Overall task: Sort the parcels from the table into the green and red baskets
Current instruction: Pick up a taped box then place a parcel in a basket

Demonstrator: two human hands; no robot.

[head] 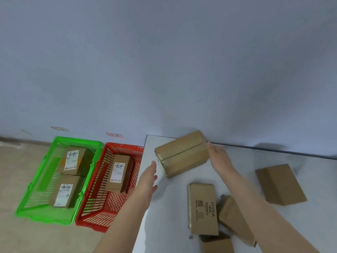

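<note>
Taped parcel (182,154) lies flat at far corner of table (173,207), between your hands. Right hand (218,155): fingers straight, seemingly touching its right end, not curled round it. Left hand (148,177): spread, just short of left end, holding nothing.

Likely rigid cardboard, light to moderate weight. Glossy tape on seam and left end may slip. Press palms on both short ends, on bare board.

Red basket (125,146) sits just left of your left hand, green basket (76,139) beyond it.
</note>
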